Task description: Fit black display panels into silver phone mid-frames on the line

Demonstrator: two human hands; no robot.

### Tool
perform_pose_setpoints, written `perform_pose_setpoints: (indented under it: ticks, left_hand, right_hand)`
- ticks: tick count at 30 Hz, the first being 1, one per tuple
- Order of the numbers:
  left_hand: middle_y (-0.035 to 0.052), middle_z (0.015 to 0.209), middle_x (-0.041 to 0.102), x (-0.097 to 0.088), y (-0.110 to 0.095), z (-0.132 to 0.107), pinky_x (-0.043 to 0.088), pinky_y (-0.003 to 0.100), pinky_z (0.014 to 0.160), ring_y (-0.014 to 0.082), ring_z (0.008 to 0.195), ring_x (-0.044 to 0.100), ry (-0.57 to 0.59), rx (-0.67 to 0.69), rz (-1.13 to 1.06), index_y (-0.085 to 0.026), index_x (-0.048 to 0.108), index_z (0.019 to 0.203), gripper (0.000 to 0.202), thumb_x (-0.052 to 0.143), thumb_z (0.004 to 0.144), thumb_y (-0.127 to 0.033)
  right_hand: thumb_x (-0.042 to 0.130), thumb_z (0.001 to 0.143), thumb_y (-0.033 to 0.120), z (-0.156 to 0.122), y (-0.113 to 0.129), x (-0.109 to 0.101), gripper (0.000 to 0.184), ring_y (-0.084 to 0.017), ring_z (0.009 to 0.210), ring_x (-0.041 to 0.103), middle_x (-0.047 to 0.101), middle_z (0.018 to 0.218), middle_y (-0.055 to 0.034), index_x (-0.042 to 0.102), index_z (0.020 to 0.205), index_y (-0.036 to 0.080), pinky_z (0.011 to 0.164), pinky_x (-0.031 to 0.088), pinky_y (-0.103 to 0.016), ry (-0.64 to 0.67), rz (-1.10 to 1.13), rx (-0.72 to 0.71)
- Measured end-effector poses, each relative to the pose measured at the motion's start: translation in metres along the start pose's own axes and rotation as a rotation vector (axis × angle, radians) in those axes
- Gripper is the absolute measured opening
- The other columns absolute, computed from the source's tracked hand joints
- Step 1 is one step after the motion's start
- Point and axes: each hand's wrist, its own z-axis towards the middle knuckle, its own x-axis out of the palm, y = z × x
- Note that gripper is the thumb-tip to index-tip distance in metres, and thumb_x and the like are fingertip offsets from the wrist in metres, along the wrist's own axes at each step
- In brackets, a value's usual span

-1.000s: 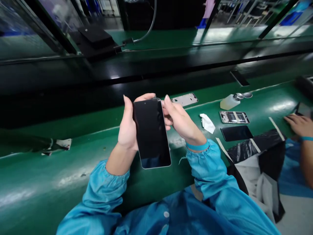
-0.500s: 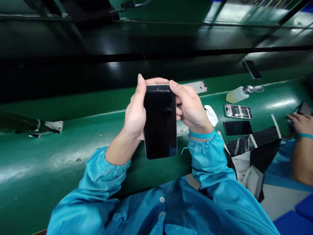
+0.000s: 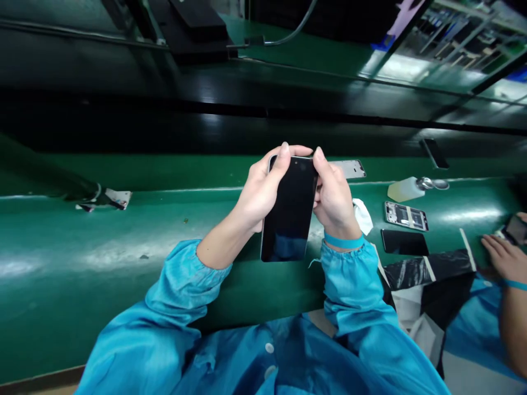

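Between my two hands is a smartphone (image 3: 289,214), its dark glossy screen facing me and its top edge pointing away. My left hand (image 3: 261,189) grips the upper left side, thumb lying on the screen's corner and fingers behind. At the upper right, my right hand (image 3: 334,192) holds the phone with its thumb at the corner; its other fingers are partly hidden behind the phone. A blue band circles my right wrist. Just beyond my right hand lies a flat pale phone part (image 3: 351,169), and a crumpled white cloth (image 3: 363,217) sits beside that hand.
On the green bench (image 3: 102,263), to the right, are a bottle of yellowish liquid (image 3: 405,190), an opened phone frame (image 3: 407,216), a dark phone panel (image 3: 404,242) and a black bag (image 3: 436,269). Another phone (image 3: 435,153) lies farther back. A co-worker's hand (image 3: 506,258) is at far right.
The phone has tilted slightly, its top leaning right, and both hands sit farther right in view. My left thumb has come down over the screen's corner. The whole view has shifted.
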Motion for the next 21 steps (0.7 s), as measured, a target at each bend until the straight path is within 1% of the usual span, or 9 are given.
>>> perform_pose_setpoints:
  ticks: [3, 5, 7, 9, 11, 14, 16, 18, 21]
  left_hand:
    - [0.0105, 0.098, 0.080, -0.017, -0.019, 0.010, 0.070, 0.040, 0.080, 0.0294, 0.090, 0.083, -0.119, 0.051, -0.114, -0.019, 0.077, 0.115, 0.051, 0.059, 0.112, -0.067]
    - [0.0128, 0.106, 0.081, -0.030, -0.038, 0.012, 0.071, 0.046, 0.087, 0.0328, 0.098, 0.085, -0.232, 0.102, -0.221, -0.020, 0.072, 0.124, 0.057, 0.052, 0.113, -0.072]
    - [0.0138, 0.111, 0.082, -0.040, -0.058, 0.009, 0.071, 0.046, 0.087, 0.0330, 0.100, 0.085, -0.280, 0.147, -0.294, -0.021, 0.065, 0.125, 0.053, 0.042, 0.117, -0.068]
    - [0.0126, 0.111, 0.082, -0.045, -0.072, 0.002, 0.071, 0.041, 0.081, 0.0295, 0.095, 0.085, -0.272, 0.198, -0.330, -0.023, 0.060, 0.120, 0.044, 0.033, 0.121, -0.058]
    - [0.0109, 0.109, 0.081, -0.045, -0.078, -0.004, 0.070, 0.037, 0.075, 0.0259, 0.090, 0.084, -0.246, 0.234, -0.338, -0.024, 0.056, 0.118, 0.037, 0.032, 0.123, -0.051]
    - [0.0108, 0.110, 0.080, -0.041, -0.077, -0.007, 0.069, 0.036, 0.073, 0.0245, 0.088, 0.082, -0.231, 0.273, -0.336, -0.024, 0.056, 0.119, 0.033, 0.035, 0.123, -0.049]
    - [0.0112, 0.109, 0.080, -0.038, -0.075, -0.007, 0.068, 0.036, 0.072, 0.0252, 0.088, 0.081, -0.249, 0.291, -0.336, -0.024, 0.056, 0.118, 0.035, 0.033, 0.122, -0.051]
    - [0.0104, 0.106, 0.079, -0.035, -0.074, -0.007, 0.067, 0.036, 0.073, 0.0249, 0.087, 0.080, -0.298, 0.325, -0.322, -0.024, 0.055, 0.115, 0.039, 0.029, 0.122, -0.052]
    - [0.0087, 0.105, 0.077, -0.033, -0.075, -0.007, 0.065, 0.035, 0.074, 0.0229, 0.085, 0.078, -0.364, 0.403, -0.263, -0.024, 0.052, 0.114, 0.042, 0.023, 0.123, -0.053]
  right_hand:
    - [0.060, 0.099, 0.092, -0.006, 0.000, 0.010, 0.070, -0.017, 0.066, 0.058, 0.052, 0.066, 0.0020, 0.066, 0.081, 0.024, 0.059, 0.050, -0.030, 0.067, -0.129, -0.095]
    - [0.062, 0.100, 0.090, -0.014, 0.001, 0.020, 0.071, -0.018, 0.070, 0.061, 0.060, 0.069, 0.0006, 0.068, 0.076, 0.023, 0.066, 0.054, -0.032, 0.233, -0.205, -0.089]
    - [0.060, 0.105, 0.084, -0.023, 0.002, 0.028, 0.072, -0.019, 0.067, 0.064, 0.065, 0.067, -0.0014, 0.070, 0.072, 0.022, 0.068, 0.056, -0.034, 0.385, -0.183, -0.034]
    - [0.055, 0.109, 0.082, -0.031, 0.002, 0.034, 0.075, -0.019, 0.060, 0.064, 0.067, 0.063, -0.0034, 0.071, 0.068, 0.021, 0.065, 0.056, -0.035, 0.446, -0.087, 0.015]
    - [0.053, 0.109, 0.083, -0.036, 0.001, 0.037, 0.079, -0.017, 0.052, 0.059, 0.062, 0.054, -0.0029, 0.066, 0.059, 0.022, 0.061, 0.053, -0.035, 0.446, -0.026, 0.039]
    - [0.056, 0.107, 0.084, -0.038, -0.003, 0.039, 0.084, -0.014, 0.041, 0.047, 0.049, 0.044, 0.0004, 0.054, 0.049, 0.024, 0.055, 0.050, -0.034, 0.425, -0.015, 0.061]
    - [0.057, 0.104, 0.087, -0.038, -0.010, 0.043, 0.084, -0.012, 0.038, 0.043, 0.050, 0.044, 0.0005, 0.053, 0.048, 0.024, 0.048, 0.046, -0.032, 0.393, 0.002, 0.086]
    - [0.059, 0.099, 0.092, -0.037, -0.020, 0.049, 0.084, -0.012, 0.036, 0.043, 0.055, 0.046, -0.0015, 0.056, 0.049, 0.024, 0.042, 0.040, -0.030, 0.391, 0.022, 0.100]
    - [0.056, 0.098, 0.095, -0.037, -0.034, 0.059, 0.088, -0.012, 0.035, 0.043, 0.055, 0.045, -0.0023, 0.056, 0.047, 0.024, 0.041, 0.038, -0.030, 0.410, 0.026, 0.078]
